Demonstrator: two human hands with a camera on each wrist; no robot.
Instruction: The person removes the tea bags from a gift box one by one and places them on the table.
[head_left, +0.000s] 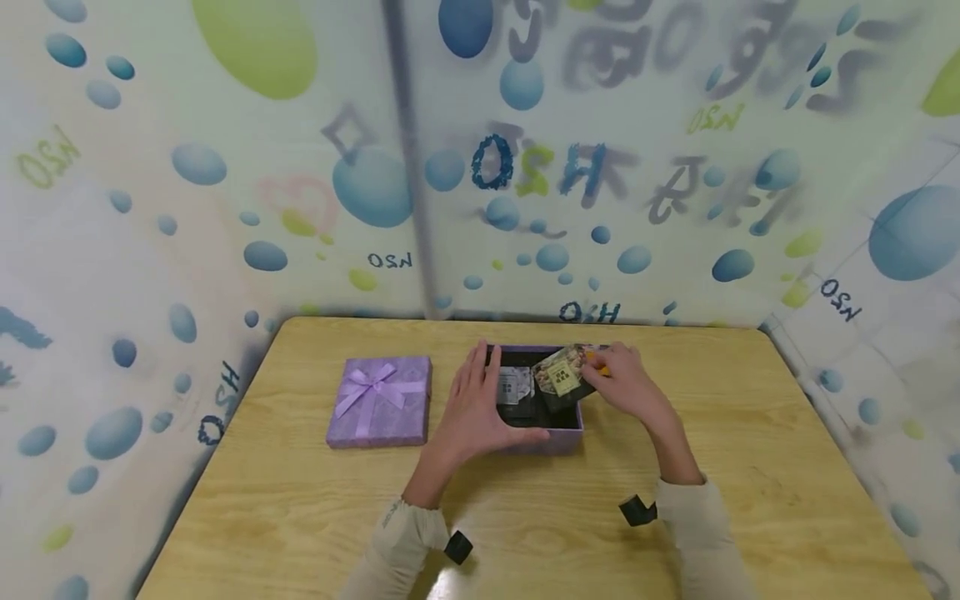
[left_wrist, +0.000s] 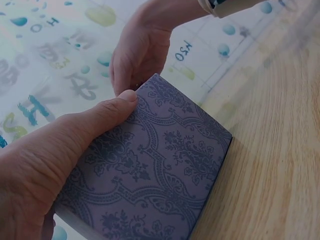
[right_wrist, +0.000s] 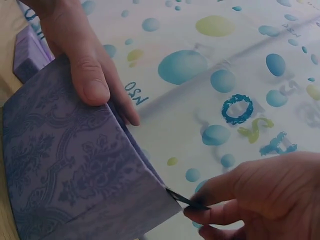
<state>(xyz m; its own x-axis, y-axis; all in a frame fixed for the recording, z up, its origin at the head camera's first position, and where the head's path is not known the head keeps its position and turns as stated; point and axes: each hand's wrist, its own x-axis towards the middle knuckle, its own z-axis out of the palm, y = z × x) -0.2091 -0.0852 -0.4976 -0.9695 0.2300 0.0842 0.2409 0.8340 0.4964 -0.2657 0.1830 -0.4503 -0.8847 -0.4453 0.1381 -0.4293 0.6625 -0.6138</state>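
Observation:
An uncovered purple patterned gift box [head_left: 546, 442] stands on the table, its inside black. My left hand [head_left: 471, 410] spans it from the left, thumb along the front wall and fingers at the back rim, gripping it. Between the thumb and fingers of my right hand [head_left: 624, 382] is a flat black packet [head_left: 561, 377] with a floral print and a pale yellow label, tilted over the box's right part. A similar packet with a grey label [head_left: 514, 387] lies inside on the left. From the right wrist view, only a thin dark edge of the pinched packet [right_wrist: 182, 198] shows.
The purple lid [head_left: 379, 402] with a ribbon bow lies left of the box on the wooden table [head_left: 555, 533]. Behind the table's back edge hangs a printed curtain [head_left: 465, 225] with blue and green dots. Small black cubes [head_left: 637, 510] sit by both wrists.

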